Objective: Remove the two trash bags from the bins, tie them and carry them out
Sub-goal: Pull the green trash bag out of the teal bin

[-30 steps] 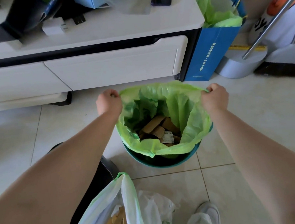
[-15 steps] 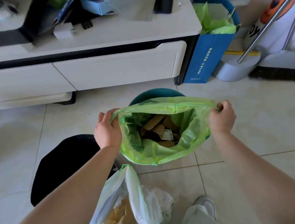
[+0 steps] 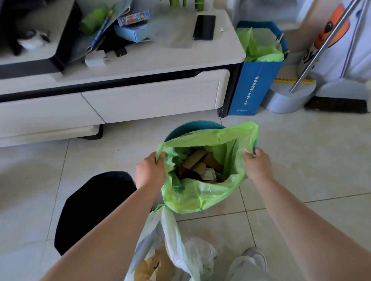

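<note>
A green trash bag (image 3: 197, 194) with cardboard scraps inside hangs lifted above the teal bin (image 3: 190, 126), whose far rim shows behind it. My left hand (image 3: 149, 172) grips the bag's left rim and my right hand (image 3: 256, 163) grips its right rim, holding the mouth wide. A second bag, white and pale green (image 3: 174, 258), hangs under my left forearm with brown paper inside. A black bin (image 3: 92, 205) stands on the floor at the left.
A white TV cabinet (image 3: 132, 100) with a phone and boxes on top runs along the back. A blue paper bag (image 3: 255, 83) with green lining stands at its right end, beside a broom (image 3: 336, 99) and dustpan. My shoe (image 3: 256, 259) is on the tile floor.
Both hands pulled the green bag's rim off the teal bin and lifted the bag up and toward me. The bin's far rim is now uncovered.
</note>
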